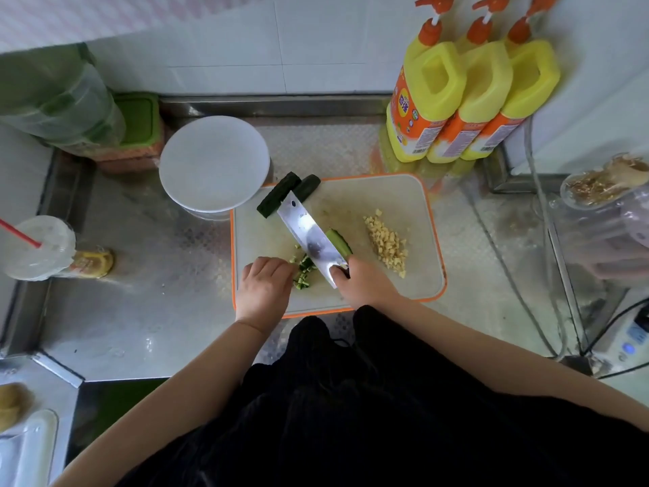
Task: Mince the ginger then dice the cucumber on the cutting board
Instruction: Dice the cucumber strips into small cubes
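A white cutting board [414, 205] with an orange rim lies on the steel counter. A pile of minced ginger [386, 245] sits on its right side. Two long dark cucumber pieces [279, 198] rest at the board's far left corner. My right hand [365, 284] grips the handle of a cleaver [309, 237], whose blade slants across the board. A cucumber strip [339, 240] lies just right of the blade. Small diced cucumber bits [302, 274] lie left of the blade, beside my left hand [265, 288], whose curled fingers rest on the board at the dice.
A white round lid or bowl [214, 163] stands just left of the board's far corner. Three yellow bottles [467, 100] stand at the back right. A plastic cup with a red straw [37, 247] is at the left, a clear container [607, 202] at the right.
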`<action>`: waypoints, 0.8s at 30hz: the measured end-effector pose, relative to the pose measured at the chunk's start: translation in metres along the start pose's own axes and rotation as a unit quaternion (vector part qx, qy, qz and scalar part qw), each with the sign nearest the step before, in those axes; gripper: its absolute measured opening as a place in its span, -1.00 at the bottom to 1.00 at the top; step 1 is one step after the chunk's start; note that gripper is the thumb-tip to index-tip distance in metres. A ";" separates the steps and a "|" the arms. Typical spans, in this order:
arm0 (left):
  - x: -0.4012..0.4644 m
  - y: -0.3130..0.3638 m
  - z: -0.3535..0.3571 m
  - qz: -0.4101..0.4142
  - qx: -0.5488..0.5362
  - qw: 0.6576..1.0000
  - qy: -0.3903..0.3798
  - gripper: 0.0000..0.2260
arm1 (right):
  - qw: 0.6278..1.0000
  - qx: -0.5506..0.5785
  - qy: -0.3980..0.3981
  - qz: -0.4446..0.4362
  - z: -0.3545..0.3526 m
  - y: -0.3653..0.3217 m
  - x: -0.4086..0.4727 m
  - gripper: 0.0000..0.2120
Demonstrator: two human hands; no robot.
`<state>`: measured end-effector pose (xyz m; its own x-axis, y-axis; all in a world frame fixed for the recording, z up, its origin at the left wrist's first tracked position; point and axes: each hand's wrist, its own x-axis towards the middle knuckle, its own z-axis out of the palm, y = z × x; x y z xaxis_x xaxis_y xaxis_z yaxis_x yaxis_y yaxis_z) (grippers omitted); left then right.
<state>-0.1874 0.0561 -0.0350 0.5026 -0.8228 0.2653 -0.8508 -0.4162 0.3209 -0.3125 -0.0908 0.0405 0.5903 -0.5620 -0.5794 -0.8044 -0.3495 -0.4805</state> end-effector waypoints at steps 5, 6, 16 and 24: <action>0.017 0.015 -0.021 -0.046 -0.060 0.992 0.098 -0.75 | 0.992 -0.123 0.012 -0.029 -0.006 0.011 -0.009 -0.85; 0.021 0.017 -0.026 -0.057 -0.074 0.988 0.119 -0.76 | 0.990 -0.142 -0.001 -0.025 -0.005 0.010 -0.012 -0.84; 0.068 0.036 -0.059 -0.138 -0.058 0.919 -0.366 -0.81 | 0.982 -0.164 -0.070 -0.058 -0.002 0.003 -0.026 -0.78; 0.070 0.035 -0.030 -0.098 -0.025 0.892 -0.441 -0.73 | 0.975 -0.190 -0.079 -0.086 -0.009 0.007 -0.032 -0.79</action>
<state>-0.1769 -0.0044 0.0221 0.3056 -0.7295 -0.6119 -0.7411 -0.5858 0.3282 -0.3378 -0.0824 0.0618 0.6974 -0.3588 -0.6204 -0.6423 -0.6970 -0.3188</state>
